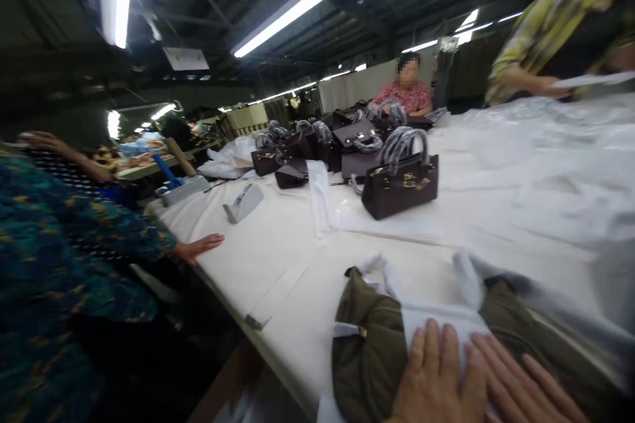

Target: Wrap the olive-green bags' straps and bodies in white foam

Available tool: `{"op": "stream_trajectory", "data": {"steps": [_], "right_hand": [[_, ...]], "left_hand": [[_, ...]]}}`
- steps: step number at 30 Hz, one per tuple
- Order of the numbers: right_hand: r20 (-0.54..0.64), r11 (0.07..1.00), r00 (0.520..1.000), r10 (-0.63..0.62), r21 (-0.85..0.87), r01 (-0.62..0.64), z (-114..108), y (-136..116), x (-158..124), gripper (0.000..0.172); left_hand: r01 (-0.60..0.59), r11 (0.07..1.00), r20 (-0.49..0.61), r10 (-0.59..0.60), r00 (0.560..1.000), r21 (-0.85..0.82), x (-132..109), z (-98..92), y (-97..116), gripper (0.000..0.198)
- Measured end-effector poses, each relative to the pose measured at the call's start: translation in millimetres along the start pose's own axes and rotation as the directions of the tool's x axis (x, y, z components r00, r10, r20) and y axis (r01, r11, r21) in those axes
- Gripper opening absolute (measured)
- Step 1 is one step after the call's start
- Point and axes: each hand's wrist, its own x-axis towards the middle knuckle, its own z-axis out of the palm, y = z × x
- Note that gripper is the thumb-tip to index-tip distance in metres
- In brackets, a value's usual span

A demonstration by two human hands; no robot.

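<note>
My left hand (439, 380) lies flat with its fingers stretched out on a white sheet (441, 317), which looks like paper or tissue. Beside it, my right hand (520, 383) presses down too, fingers extended and the thumbs close together. Under and around the sheet is an olive-green fabric bag (370, 344) with a zip and a white-wrapped pull. More olive fabric (526, 327) shows right of the sheet; whether it belongs to the same bag I cannot tell. White wrapping (377, 271) sticks up at its far side.
A dark brown handbag (404, 185) with wrapped handles stands ahead, several similar ones behind it. A grey tape dispenser (244, 203) sits on the white-covered table (278, 244). At left, a co-worker's hand (201, 248) rests on the edge. Two more people are across the table.
</note>
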Motion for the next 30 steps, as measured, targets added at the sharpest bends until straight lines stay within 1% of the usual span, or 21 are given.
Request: {"op": "stream_trajectory", "data": {"steps": [2,4,6,8,11,13,14,15,16,18,19,20,21,22,23,24,25,26,27,28,30], "right_hand": [[0.120,0.994,0.992,-0.042,-0.092,0.054,-29,-9,17,0.054],[0.180,0.989,0.983,0.044,-0.147,-0.017,-49,-19,29,0.054],[0.212,0.986,0.971,0.111,-0.144,-0.082,-61,-28,35,0.056],[0.259,0.987,0.954,0.149,-0.096,-0.128,-69,-34,36,0.058],[0.316,0.975,0.930,0.189,0.053,-0.217,-80,-35,40,0.060],[0.296,0.936,0.926,0.233,0.191,-0.297,-91,-26,44,0.055],[0.253,0.899,0.919,0.302,0.247,-0.363,-97,-19,44,0.051],[0.194,0.845,0.892,0.410,0.288,-0.451,-104,-10,43,0.046],[0.131,0.770,0.830,0.542,0.320,-0.553,-110,0,41,0.042],[0.085,0.560,0.631,0.771,0.381,-0.736,-118,19,32,0.039],[0.132,0.452,0.544,0.828,0.414,-0.790,-120,27,26,0.040],[0.213,0.353,0.483,0.849,0.451,-0.820,-120,34,21,0.042],[0.309,0.258,0.443,0.842,0.491,-0.832,-117,39,17,0.044],[0.406,0.156,0.417,0.813,0.538,-0.828,-113,42,14,0.045],[0.502,0.034,0.392,0.771,0.582,-0.812,-108,44,13,0.045],[0.592,-0.095,0.370,0.716,0.607,-0.789,-103,44,15,0.044],[0.670,-0.213,0.348,0.655,0.606,-0.766,-99,42,18,0.043],[0.734,-0.305,0.332,0.593,0.586,-0.750,-97,40,23,0.041],[0.770,-0.359,0.326,0.548,0.569,-0.740,-97,37,29,0.039],[0.772,-0.367,0.342,0.535,0.577,-0.730,-101,34,35,0.039],[0.675,-0.273,0.434,0.596,0.679,-0.681,-115,30,46,0.039]], "left_hand": [[-0.003,0.995,0.044,0.007,0.999,-0.103,1,-8.5,-1,0.076],[-0.038,0.984,0.069,0.051,0.996,-0.176,1,-14.2,-4,0.091],[-0.086,0.984,-0.015,0.084,0.996,-0.157,1,-15.2,-6,0.095],[-0.140,0.984,-0.126,0.126,0.984,-0.111,1,-12.8,-7,0.096],[-0.166,0.984,-0.222,0.149,0.964,-0.062,3,-6.8,-5,0.093],[-0.177,0.981,-0.246,0.153,0.957,-0.080,4,-2.5,-8,0.087],[-0.190,0.975,-0.242,0.157,0.957,-0.118,4,-0.9,-12,0.081],[-0.184,0.966,-0.226,0.142,0.964,-0.179,5,-0.2,-18,0.074],[-0.146,0.956,-0.198,0.096,0.975,-0.256,4,-0.7,-28,0.066],[0.078,0.910,-0.127,-0.141,0.982,-0.408,0,-7.0,-54,0.056],[0.251,0.852,-0.075,-0.319,0.945,-0.460,-3,-12.8,-69,0.054],[0.445,0.752,-0.019,-0.519,0.855,-0.487,-7,-20.0,-84,0.054],[0.609,0.621,0.065,-0.672,0.738,-0.494,-12,-27.7,-96,0.057],[0.739,0.456,0.173,-0.782,0.599,-0.496,-16,-35.1,-106,0.060],[0.825,0.269,0.318,-0.828,0.462,-0.498,-20,-41.5,-112,0.059],[0.861,0.080,0.485,-0.798,0.357,-0.502,-24,-46.2,-114,0.055],[0.858,-0.109,0.647,-0.705,0.289,-0.502,-27,-49.3,-113,0.048],[0.825,-0.275,0.765,-0.588,0.263,-0.495,-28,-51.2,-110,0.039],[0.773,-0.407,0.830,-0.490,0.266,-0.488,-29,-52.6,-105,0.030],[0.710,-0.502,0.854,-0.433,0.288,-0.494,-28,-54.4,-102,0.023],[0.577,-0.575,0.811,-0.466,0.353,-0.581,-23,-61.7,-100,0.020]]}}
